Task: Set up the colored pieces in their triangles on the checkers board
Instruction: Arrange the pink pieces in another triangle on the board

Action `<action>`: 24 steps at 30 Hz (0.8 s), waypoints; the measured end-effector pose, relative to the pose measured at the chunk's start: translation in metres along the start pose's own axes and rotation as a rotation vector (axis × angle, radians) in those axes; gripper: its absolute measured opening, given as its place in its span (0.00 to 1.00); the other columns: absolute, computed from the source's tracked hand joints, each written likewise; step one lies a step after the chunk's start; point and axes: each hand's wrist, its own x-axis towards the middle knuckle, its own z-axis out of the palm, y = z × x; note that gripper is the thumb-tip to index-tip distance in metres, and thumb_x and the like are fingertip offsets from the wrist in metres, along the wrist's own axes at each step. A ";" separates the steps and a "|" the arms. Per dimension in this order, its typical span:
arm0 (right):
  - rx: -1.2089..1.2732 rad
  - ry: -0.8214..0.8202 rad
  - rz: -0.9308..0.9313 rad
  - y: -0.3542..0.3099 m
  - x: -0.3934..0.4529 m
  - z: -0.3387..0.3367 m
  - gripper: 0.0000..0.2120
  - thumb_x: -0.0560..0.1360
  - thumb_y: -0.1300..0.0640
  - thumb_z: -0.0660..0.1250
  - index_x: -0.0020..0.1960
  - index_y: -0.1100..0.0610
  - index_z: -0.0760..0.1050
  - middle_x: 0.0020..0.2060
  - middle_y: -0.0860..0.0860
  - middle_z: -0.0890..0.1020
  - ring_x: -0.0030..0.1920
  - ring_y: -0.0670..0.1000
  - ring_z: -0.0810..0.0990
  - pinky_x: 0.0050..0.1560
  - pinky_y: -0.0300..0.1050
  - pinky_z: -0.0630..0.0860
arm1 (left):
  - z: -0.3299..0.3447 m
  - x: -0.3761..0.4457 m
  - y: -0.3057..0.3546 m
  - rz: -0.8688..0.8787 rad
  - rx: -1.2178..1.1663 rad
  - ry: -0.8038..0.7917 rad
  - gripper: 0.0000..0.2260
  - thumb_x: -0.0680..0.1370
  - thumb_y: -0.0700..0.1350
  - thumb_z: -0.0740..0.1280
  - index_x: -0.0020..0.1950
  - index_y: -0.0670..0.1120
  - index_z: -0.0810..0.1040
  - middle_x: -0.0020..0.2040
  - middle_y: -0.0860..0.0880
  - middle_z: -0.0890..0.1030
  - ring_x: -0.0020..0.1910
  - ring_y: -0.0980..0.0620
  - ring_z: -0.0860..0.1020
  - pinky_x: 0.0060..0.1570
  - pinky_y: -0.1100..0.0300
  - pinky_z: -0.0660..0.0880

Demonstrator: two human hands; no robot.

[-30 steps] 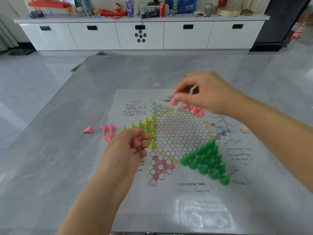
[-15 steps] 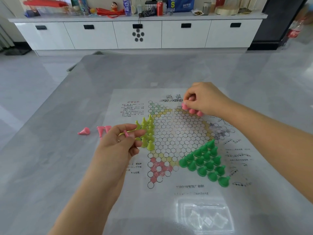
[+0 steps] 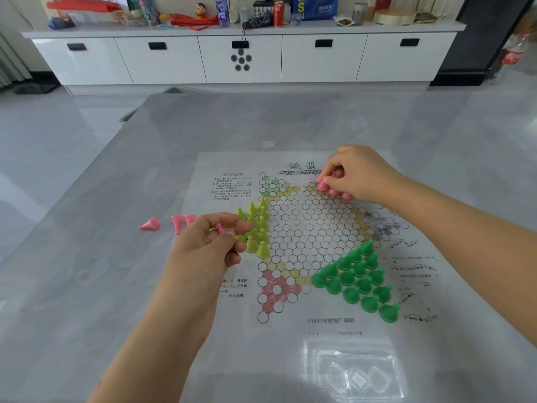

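The paper checkers board (image 3: 308, 228) lies flat on the grey table. Yellow-green pieces (image 3: 257, 228) fill its left triangle and dark green pieces (image 3: 359, 279) fill the lower right one. At the upper right triangle my right hand (image 3: 356, 173) pinches a pink piece (image 3: 320, 183) down onto the board, beside a short row of pink pieces (image 3: 338, 194). My left hand (image 3: 207, 242) hovers over the board's left edge, holding a pink piece (image 3: 223, 229) in its fingertips. Loose pink pieces (image 3: 180, 222) lie on the table to the left, one (image 3: 149, 224) further out.
The red lower left triangle (image 3: 276, 289) and the pale green upper left triangle (image 3: 270, 184) hold no pieces. A white cabinet (image 3: 241, 58) with clutter on top stands across the floor, beyond the table's far edge (image 3: 261, 96). Glare marks the board's near part (image 3: 354, 370).
My right hand came down from above the board and set its pink piece against the pink row. My left hand rose slightly, turning its pink piece up into the fingertips.
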 end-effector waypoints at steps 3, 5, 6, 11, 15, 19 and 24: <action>-0.020 0.008 -0.013 -0.001 0.000 0.000 0.05 0.71 0.62 0.66 0.38 0.57 0.79 0.37 0.44 0.79 0.33 0.44 0.81 0.33 0.42 0.80 | 0.001 0.000 0.000 -0.005 -0.002 0.000 0.10 0.77 0.31 0.58 0.44 0.44 0.75 0.38 0.49 0.83 0.27 0.59 0.73 0.28 0.69 0.72; -0.039 0.013 -0.022 -0.002 0.000 0.000 0.04 0.71 0.62 0.67 0.38 0.57 0.79 0.35 0.42 0.77 0.32 0.43 0.81 0.32 0.39 0.79 | 0.000 0.001 0.000 -0.008 -0.003 0.001 0.10 0.77 0.31 0.58 0.45 0.44 0.75 0.39 0.48 0.83 0.27 0.59 0.73 0.28 0.69 0.72; -0.058 0.012 -0.030 -0.002 -0.001 0.000 0.04 0.71 0.62 0.67 0.39 0.57 0.80 0.35 0.42 0.76 0.32 0.43 0.80 0.31 0.37 0.78 | 0.000 0.001 0.000 -0.010 -0.006 0.004 0.11 0.77 0.31 0.57 0.45 0.44 0.75 0.40 0.48 0.83 0.27 0.58 0.73 0.28 0.68 0.72; -0.019 0.027 -0.018 0.000 -0.002 -0.008 0.02 0.72 0.62 0.67 0.43 0.58 0.79 0.35 0.44 0.77 0.30 0.40 0.79 0.29 0.31 0.74 | -0.009 0.005 0.007 -0.023 -0.089 0.057 0.12 0.75 0.29 0.54 0.40 0.41 0.74 0.32 0.47 0.82 0.26 0.56 0.73 0.25 0.68 0.72; -0.115 0.133 -0.090 -0.013 -0.004 -0.024 0.03 0.72 0.58 0.68 0.44 0.56 0.79 0.35 0.48 0.74 0.33 0.44 0.73 0.35 0.35 0.68 | -0.020 0.006 0.014 -0.018 -0.139 0.117 0.12 0.72 0.28 0.53 0.38 0.40 0.73 0.28 0.47 0.80 0.24 0.56 0.73 0.24 0.67 0.72; 0.013 0.038 -0.188 -0.055 -0.014 -0.019 0.05 0.74 0.56 0.65 0.46 0.55 0.78 0.35 0.46 0.74 0.29 0.42 0.76 0.28 0.31 0.73 | -0.040 0.011 0.024 -0.031 -0.247 0.204 0.08 0.74 0.35 0.57 0.38 0.41 0.73 0.27 0.48 0.77 0.23 0.56 0.72 0.24 0.68 0.70; -0.134 -0.206 -0.505 -0.121 -0.021 0.017 0.08 0.74 0.53 0.64 0.51 0.52 0.77 0.38 0.42 0.73 0.37 0.39 0.70 0.41 0.31 0.67 | -0.068 0.015 0.030 -0.088 -0.456 0.292 0.06 0.74 0.37 0.57 0.38 0.42 0.71 0.24 0.49 0.75 0.24 0.55 0.72 0.29 0.67 0.70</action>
